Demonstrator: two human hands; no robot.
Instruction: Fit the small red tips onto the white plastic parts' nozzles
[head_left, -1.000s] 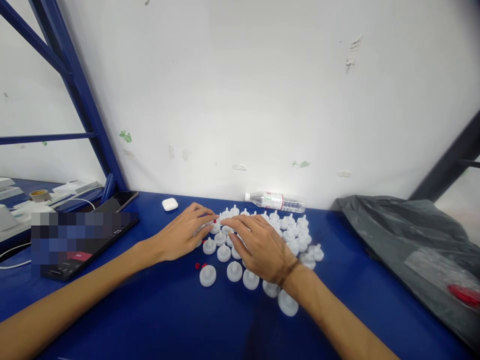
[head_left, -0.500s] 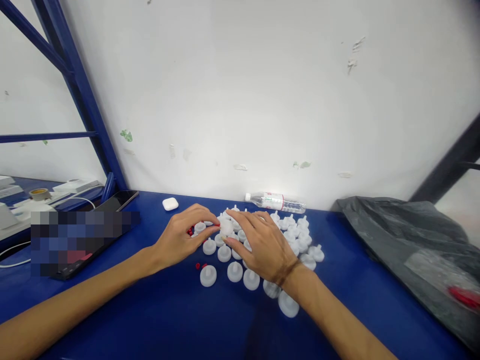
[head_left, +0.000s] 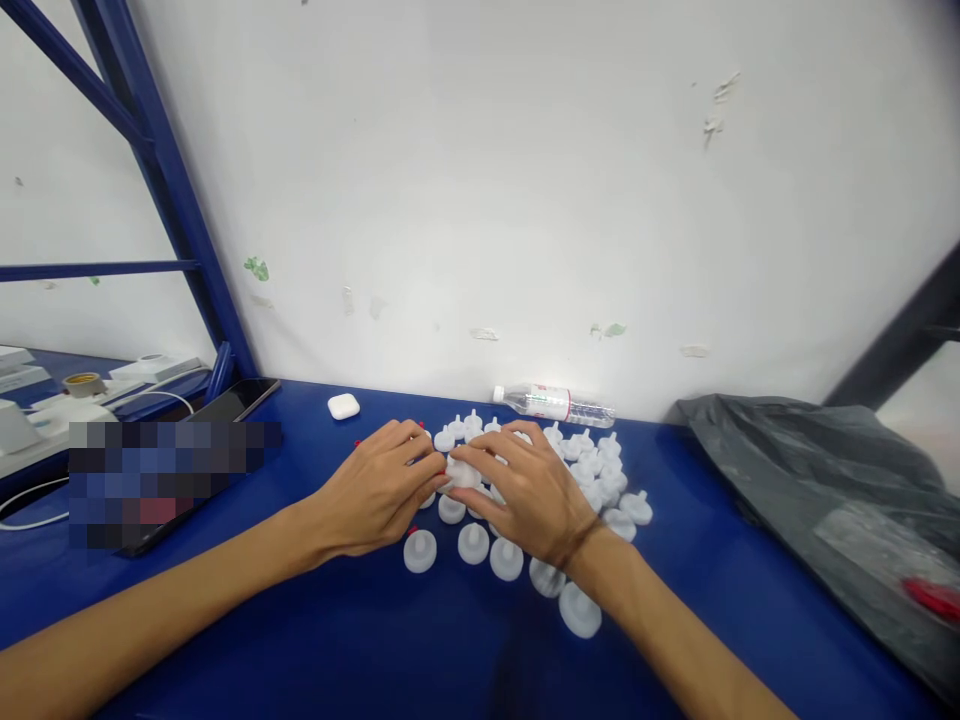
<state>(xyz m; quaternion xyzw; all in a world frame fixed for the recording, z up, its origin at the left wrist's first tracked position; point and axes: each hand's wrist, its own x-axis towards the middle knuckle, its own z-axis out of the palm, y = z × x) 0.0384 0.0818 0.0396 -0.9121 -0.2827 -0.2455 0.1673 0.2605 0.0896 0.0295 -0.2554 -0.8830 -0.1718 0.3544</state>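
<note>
My right hand holds a white cap by its sides, likely steadying it, while my left hand pinches a small red piece against it. Other caps stand spout-up on the worktop, presumably for easy grasping.

Single head-worn view, angled forward and down

The counter was seen from above, backed by the wall.
</note>
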